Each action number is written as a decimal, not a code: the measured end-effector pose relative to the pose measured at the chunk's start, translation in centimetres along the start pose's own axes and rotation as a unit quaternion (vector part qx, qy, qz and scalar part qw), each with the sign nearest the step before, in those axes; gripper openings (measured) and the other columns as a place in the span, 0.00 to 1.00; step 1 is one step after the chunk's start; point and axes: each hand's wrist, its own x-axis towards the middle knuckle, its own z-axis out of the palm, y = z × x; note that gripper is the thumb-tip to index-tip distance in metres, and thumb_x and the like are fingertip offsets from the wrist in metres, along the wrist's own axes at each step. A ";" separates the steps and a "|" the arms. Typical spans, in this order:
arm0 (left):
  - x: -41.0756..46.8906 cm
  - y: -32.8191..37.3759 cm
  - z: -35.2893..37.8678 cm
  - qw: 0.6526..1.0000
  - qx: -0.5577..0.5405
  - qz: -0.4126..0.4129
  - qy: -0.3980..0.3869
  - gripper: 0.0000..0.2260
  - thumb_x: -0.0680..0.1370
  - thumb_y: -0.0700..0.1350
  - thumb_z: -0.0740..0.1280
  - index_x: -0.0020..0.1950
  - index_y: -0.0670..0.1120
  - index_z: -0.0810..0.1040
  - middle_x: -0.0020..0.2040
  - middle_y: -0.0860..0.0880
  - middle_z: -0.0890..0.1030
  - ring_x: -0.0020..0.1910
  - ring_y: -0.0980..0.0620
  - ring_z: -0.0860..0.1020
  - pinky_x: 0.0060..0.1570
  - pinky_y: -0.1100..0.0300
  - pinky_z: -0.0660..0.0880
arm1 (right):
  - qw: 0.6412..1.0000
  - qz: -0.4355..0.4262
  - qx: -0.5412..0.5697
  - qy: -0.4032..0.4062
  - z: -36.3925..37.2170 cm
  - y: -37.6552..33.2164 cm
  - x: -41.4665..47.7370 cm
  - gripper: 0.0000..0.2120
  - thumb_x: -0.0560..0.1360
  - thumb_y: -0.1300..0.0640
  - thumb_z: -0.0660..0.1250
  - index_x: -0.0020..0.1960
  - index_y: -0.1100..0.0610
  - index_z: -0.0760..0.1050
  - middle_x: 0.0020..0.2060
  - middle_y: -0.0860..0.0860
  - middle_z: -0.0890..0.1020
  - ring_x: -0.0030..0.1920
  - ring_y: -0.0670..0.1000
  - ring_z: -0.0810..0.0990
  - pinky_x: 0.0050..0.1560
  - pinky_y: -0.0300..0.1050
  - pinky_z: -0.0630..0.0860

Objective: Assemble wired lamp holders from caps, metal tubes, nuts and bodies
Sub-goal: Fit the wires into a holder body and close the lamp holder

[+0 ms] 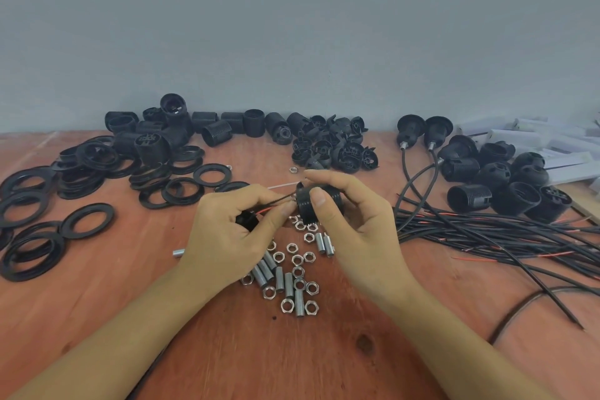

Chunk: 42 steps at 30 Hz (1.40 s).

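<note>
My right hand (pixel 354 214) grips a black threaded lamp holder body (pixel 305 204) between thumb and fingers, a little above the table. My left hand (pixel 227 230) pinches the black and red wire ends (pixel 276 203) at the body's left opening and also holds a black cap (pixel 246 221) in its palm. Metal tubes (pixel 279 279) and hex nuts (pixel 297 260) lie scattered on the wood just below both hands.
Black rings (pixel 87 221) are spread at the left. Threaded bodies (pixel 207 130) and caps (pixel 337 146) are piled along the wall. Assembled holders (pixel 487 172) and a bundle of black and red wires (pixel 487 234) lie at the right, with white boxes (pixel 552 146) behind.
</note>
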 end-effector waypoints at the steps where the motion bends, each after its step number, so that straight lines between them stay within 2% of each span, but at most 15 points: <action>1: 0.1 0.1 0.0 1.000 -0.006 -0.011 0.011 0.03 0.75 0.43 0.71 0.45 0.45 0.84 0.35 0.54 0.84 0.32 0.59 0.80 0.33 0.63 0.75 | 1.000 0.000 0.011 0.003 0.1 0.0 0.1 0.09 0.78 0.61 0.66 0.56 0.55 0.80 0.47 0.52 0.84 0.47 0.49 0.83 0.51 0.45 0.80; 3: 0.5 0.2 -0.2 0.999 -0.022 -0.039 0.025 0.04 0.75 0.44 0.70 0.44 0.47 0.83 0.33 0.54 0.82 0.30 0.60 0.78 0.33 0.67 0.72 | 0.998 0.021 0.055 0.007 0.3 -0.1 0.3 0.11 0.74 0.61 0.65 0.56 0.54 0.78 0.47 0.48 0.84 0.49 0.48 0.83 0.52 0.45 0.80; 6: 0.8 0.1 -0.4 0.996 -0.046 -0.074 0.019 0.06 0.77 0.48 0.70 0.41 0.49 0.81 0.31 0.53 0.79 0.28 0.59 0.75 0.31 0.67 0.71 | 0.980 0.099 0.172 0.029 0.3 0.0 0.5 0.14 0.70 0.65 0.65 0.54 0.56 0.78 0.45 0.48 0.84 0.48 0.48 0.83 0.49 0.42 0.79; 10: 0.6 -0.1 -0.1 0.986 -0.100 -0.130 0.001 0.06 0.76 0.48 0.69 0.45 0.48 0.84 0.29 0.54 0.78 0.27 0.56 0.75 0.25 0.63 0.73 | 0.950 0.164 0.262 0.049 0.3 0.0 0.5 0.10 0.76 0.71 0.60 0.49 0.60 0.77 0.42 0.54 0.83 0.43 0.50 0.83 0.43 0.41 0.80; 12: 0.6 -0.3 0.0 0.978 -0.134 -0.157 0.004 0.06 0.75 0.47 0.69 0.47 0.48 0.84 0.30 0.54 0.79 0.29 0.54 0.76 0.25 0.63 0.74 | 0.946 0.170 0.268 0.063 0.4 -0.1 0.5 0.05 0.74 0.65 0.66 0.49 0.61 0.76 0.44 0.56 0.82 0.44 0.51 0.82 0.43 0.42 0.80; 14: 0.7 -0.4 0.0 0.972 -0.158 -0.172 0.007 0.03 0.76 0.45 0.71 0.47 0.48 0.84 0.31 0.52 0.80 0.31 0.53 0.77 0.24 0.63 0.74 | 0.944 0.168 0.274 0.077 0.5 -0.1 0.5 0.11 0.70 0.60 0.70 0.51 0.59 0.75 0.46 0.56 0.82 0.46 0.52 0.82 0.46 0.44 0.80; 15: 0.7 -0.4 -0.1 0.971 -0.165 -0.175 0.009 0.03 0.76 0.44 0.71 0.47 0.48 0.84 0.32 0.50 0.80 0.31 0.53 0.77 0.24 0.63 0.74 | 0.942 0.168 0.279 0.085 0.4 0.0 0.5 0.12 0.70 0.61 0.70 0.52 0.58 0.75 0.46 0.55 0.82 0.47 0.52 0.83 0.46 0.45 0.80; 19: 0.6 0.1 -0.1 0.964 -0.196 -0.181 0.008 0.03 0.74 0.45 0.72 0.45 0.53 0.84 0.34 0.48 0.81 0.31 0.52 0.79 0.22 0.61 0.75 | 0.924 0.177 0.325 0.093 0.4 0.1 0.7 0.14 0.76 0.71 0.59 0.54 0.56 0.74 0.44 0.53 0.84 0.47 0.52 0.83 0.51 0.50 0.80; 22: 0.5 0.6 -0.2 0.967 -0.189 -0.167 -0.017 0.03 0.70 0.47 0.75 0.43 0.52 0.85 0.34 0.49 0.82 0.30 0.53 0.79 0.22 0.60 0.76 | 0.914 0.177 0.349 0.106 0.5 0.1 0.6 0.17 0.76 0.72 0.52 0.54 0.57 0.73 0.46 0.57 0.81 0.49 0.55 0.80 0.58 0.54 0.75; 26: 0.4 1.1 0.0 0.960 -0.207 -0.181 -0.062 0.03 0.71 0.45 0.76 0.41 0.47 0.85 0.31 0.47 0.80 0.25 0.52 0.76 0.22 0.59 0.76 | 0.904 0.173 0.372 0.119 0.6 0.1 0.3 0.17 0.74 0.70 0.50 0.52 0.57 0.74 0.40 0.52 0.80 0.42 0.51 0.78 0.48 0.47 0.76; 31: 0.3 1.6 0.4 0.951 -0.223 -0.195 -0.087 0.01 0.70 0.44 0.74 0.39 0.49 0.85 0.30 0.45 0.80 0.25 0.53 0.77 0.21 0.59 0.75 | 0.903 0.163 0.373 0.138 0.6 -0.2 0.0 0.17 0.74 0.69 0.50 0.46 0.56 0.75 0.34 0.49 0.79 0.34 0.47 0.78 0.35 0.40 0.77; 35: 0.2 1.7 0.6 0.953 -0.218 -0.194 -0.086 0.06 0.71 0.42 0.72 0.46 0.50 0.84 0.33 0.43 0.80 0.28 0.52 0.78 0.23 0.56 0.77 | 0.902 0.161 0.374 0.140 0.6 -0.2 0.0 0.16 0.74 0.69 0.51 0.46 0.56 0.75 0.34 0.49 0.79 0.35 0.47 0.78 0.36 0.41 0.77; 39: 0.0 1.8 0.7 0.963 -0.193 -0.172 -0.072 0.08 0.74 0.39 0.72 0.48 0.52 0.84 0.33 0.43 0.80 0.27 0.52 0.78 0.21 0.58 0.76 | 0.908 0.161 0.359 0.146 0.7 -0.1 0.1 0.17 0.74 0.70 0.51 0.45 0.56 0.75 0.35 0.50 0.79 0.36 0.48 0.77 0.38 0.43 0.76; 42: -0.1 1.6 0.9 0.970 -0.167 -0.164 -0.059 0.11 0.76 0.35 0.70 0.46 0.51 0.85 0.32 0.46 0.80 0.25 0.54 0.77 0.20 0.58 0.76 | 0.918 0.141 0.341 0.143 0.8 0.0 0.0 0.19 0.74 0.70 0.50 0.41 0.54 0.76 0.34 0.49 0.78 0.35 0.47 0.77 0.39 0.43 0.75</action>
